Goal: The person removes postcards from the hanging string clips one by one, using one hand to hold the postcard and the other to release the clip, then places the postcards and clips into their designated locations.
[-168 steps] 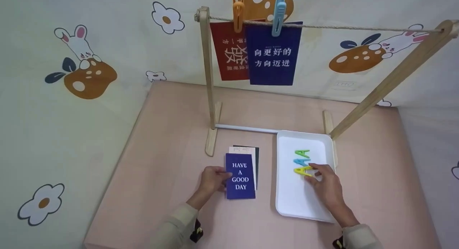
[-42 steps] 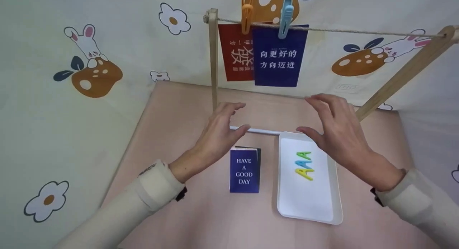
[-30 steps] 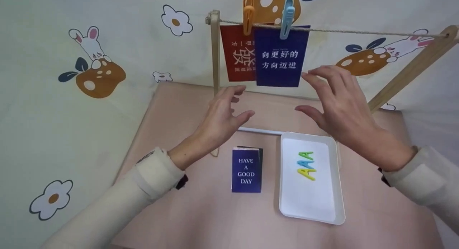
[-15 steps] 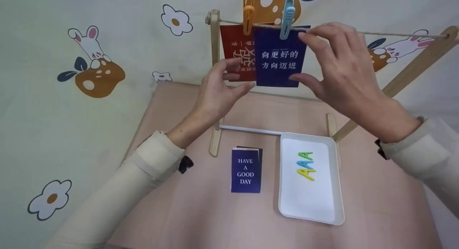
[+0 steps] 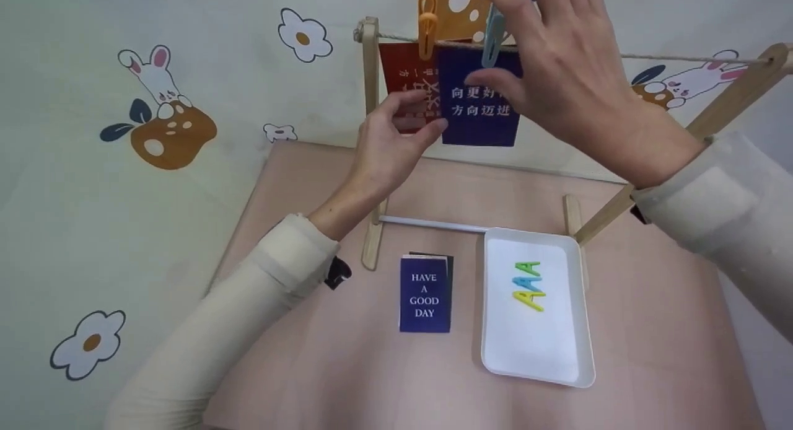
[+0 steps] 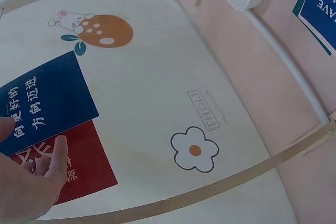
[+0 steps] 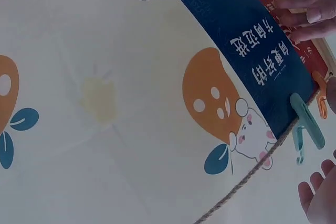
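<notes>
From the rope (image 5: 687, 59) hang a red card (image 5: 396, 61) under an orange clothespin (image 5: 427, 33) and a dark blue card (image 5: 477, 131) under a light blue clothespin (image 5: 493, 43). My right hand (image 5: 570, 77) is up at the light blue clothespin, thumb and fingers spread to either side of it. In the right wrist view, a gap shows between that clothespin (image 7: 307, 121) and the fingers (image 7: 317, 195). My left hand (image 5: 391, 146) is in front of the red card, its thumb tip at the blue card's left edge and its fingers loosely bent.
A wooden stand (image 5: 370, 120) carries the rope above the pink table (image 5: 310, 355). On the table lie a card stack (image 5: 425, 300), the top one reading HAVE A GOOD DAY, and a white tray (image 5: 536, 355) with green, blue and yellow clothespins (image 5: 528, 300).
Both hands have left the card stack and tray and risen to the hanging cards. The right went up to the light blue clothespin, the left to the red card. The stack now lies more neatly.
</notes>
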Demonstrator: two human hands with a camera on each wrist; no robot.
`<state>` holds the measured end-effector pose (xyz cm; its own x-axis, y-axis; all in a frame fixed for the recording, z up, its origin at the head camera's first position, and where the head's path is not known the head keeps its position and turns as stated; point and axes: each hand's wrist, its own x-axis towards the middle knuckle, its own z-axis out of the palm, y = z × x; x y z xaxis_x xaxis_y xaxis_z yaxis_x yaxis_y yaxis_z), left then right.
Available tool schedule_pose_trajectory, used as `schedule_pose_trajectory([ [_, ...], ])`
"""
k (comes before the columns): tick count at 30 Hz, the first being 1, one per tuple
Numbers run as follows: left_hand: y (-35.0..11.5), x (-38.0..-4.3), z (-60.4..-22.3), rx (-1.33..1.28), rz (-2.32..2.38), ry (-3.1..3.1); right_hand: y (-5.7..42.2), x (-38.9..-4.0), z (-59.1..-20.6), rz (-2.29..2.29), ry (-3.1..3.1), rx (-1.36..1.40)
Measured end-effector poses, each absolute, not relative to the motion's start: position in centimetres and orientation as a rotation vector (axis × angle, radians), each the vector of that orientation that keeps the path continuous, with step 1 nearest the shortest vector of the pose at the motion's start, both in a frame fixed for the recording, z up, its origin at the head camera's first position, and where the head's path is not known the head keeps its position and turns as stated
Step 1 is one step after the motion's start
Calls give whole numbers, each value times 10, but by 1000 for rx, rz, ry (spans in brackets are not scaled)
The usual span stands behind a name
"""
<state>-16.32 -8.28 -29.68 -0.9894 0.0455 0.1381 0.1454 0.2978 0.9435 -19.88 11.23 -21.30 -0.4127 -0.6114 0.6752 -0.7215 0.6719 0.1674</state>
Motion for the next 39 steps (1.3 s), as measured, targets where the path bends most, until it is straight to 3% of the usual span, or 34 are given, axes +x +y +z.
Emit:
schedule_pose_trajectory([
  [14, -65, -181, -317, -221, -1924, -2382, 113, -212, -189, 337, -2553, 815],
  [31, -62, -177, -325, -153, -2051, -2263, 102, -211, -190, 840, -2773, 668],
  [39, -60, -180, -325, -136, -2056, -2246, 106, -211, -193, 847, -2773, 623],
])
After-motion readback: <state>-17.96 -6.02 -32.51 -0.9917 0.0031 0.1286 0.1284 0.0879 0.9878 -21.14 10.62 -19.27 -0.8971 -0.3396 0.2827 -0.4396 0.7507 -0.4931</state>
